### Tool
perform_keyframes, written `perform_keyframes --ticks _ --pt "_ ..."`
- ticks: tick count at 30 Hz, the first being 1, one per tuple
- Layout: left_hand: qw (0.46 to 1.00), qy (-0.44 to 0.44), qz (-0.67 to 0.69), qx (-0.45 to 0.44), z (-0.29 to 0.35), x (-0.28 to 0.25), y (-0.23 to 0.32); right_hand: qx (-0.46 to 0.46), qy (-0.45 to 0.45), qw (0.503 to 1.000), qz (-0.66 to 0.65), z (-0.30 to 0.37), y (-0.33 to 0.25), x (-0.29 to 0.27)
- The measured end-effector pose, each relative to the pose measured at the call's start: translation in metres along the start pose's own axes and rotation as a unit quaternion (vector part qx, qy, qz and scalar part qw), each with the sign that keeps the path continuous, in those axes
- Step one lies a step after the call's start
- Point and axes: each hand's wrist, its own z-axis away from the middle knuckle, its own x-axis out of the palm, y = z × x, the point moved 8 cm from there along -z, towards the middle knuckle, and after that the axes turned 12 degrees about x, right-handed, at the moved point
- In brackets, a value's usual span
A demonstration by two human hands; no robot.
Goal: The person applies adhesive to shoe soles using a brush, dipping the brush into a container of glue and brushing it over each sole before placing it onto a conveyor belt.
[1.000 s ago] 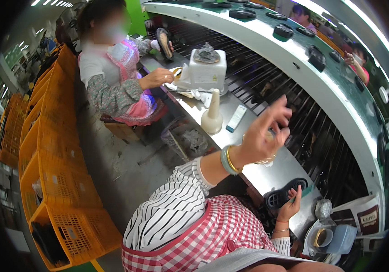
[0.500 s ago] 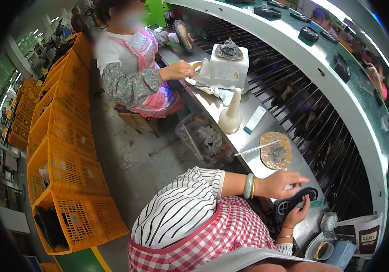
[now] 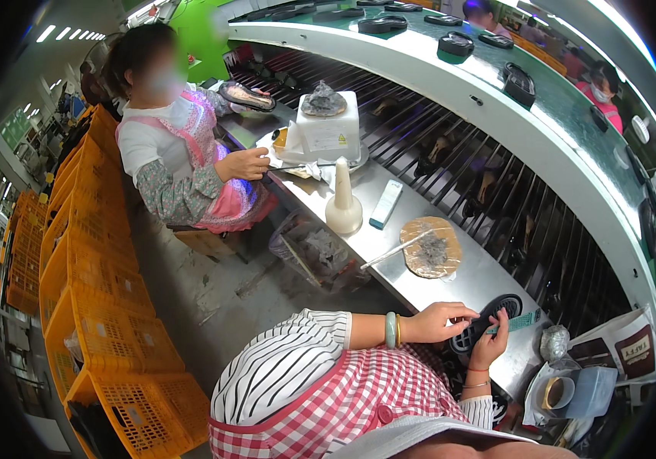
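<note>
A black shoe sole (image 3: 502,304) with a gridded heel end lies tilted at the bench's near edge. My right hand (image 3: 488,346), with a red string at the wrist, grips its side with bent fingers. My left hand (image 3: 436,321), wearing a pale green bangle and a gold one, is just left of the sole. Its fingers are pinched around something small and white, too small to make out. Beyond the hands lies a round tan pad (image 3: 412,264) with grey residue and a white stick (image 3: 393,254) across it. A green printed strip (image 3: 525,320) is beside my right hand.
Farther along the metal bench (image 3: 481,294) stand a cream cone-shaped bottle (image 3: 343,210), a pale box (image 3: 386,203) and a white container (image 3: 329,134). A co-worker (image 3: 182,153) sits there holding a shoe. Orange crates (image 3: 152,405) line the left; a conveyor (image 3: 419,42) curves behind.
The view has swung right. My left hand's fingers have gone from stretched over the sole to drawn in and pinched at its left side. My right hand keeps gripping the sole.
</note>
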Motion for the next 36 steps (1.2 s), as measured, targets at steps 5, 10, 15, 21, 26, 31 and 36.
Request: perform_keyframes --ticks 5,10,15,21,26,31,36 --pt "1.000 -0.011 0.011 -0.023 0.010 0.016 -0.016 0.014 -0.012 1.000 0.002 0.001 -0.001 0.000" --pt "0.986 0.032 0.122 -0.110 0.030 0.031 -0.059 -0.014 -0.005 1.000 0.024 0.001 -0.010 -0.001" --pt "0.967 0.057 0.192 -0.158 0.026 0.033 -0.071 -0.013 -0.008 1.000 0.022 0.000 -0.006 -0.004" --pt "0.960 0.062 0.173 -0.211 0.031 0.035 -0.086 0.005 -0.005 1.000 -0.001 0.000 -0.006 -0.004" --pt "0.983 0.055 0.051 -0.167 0.027 0.030 -0.079 -0.013 -0.004 0.999 0.042 0.005 -0.014 -0.006" --pt "0.990 0.011 -0.080 -0.112 0.015 0.036 -0.070 -0.062 0.012 0.995 0.076 0.011 -0.030 -0.030" --pt "0.977 -0.034 -0.174 -0.118 0.008 0.047 -0.072 -0.044 0.005 0.998 0.039 0.025 -0.032 -0.042"
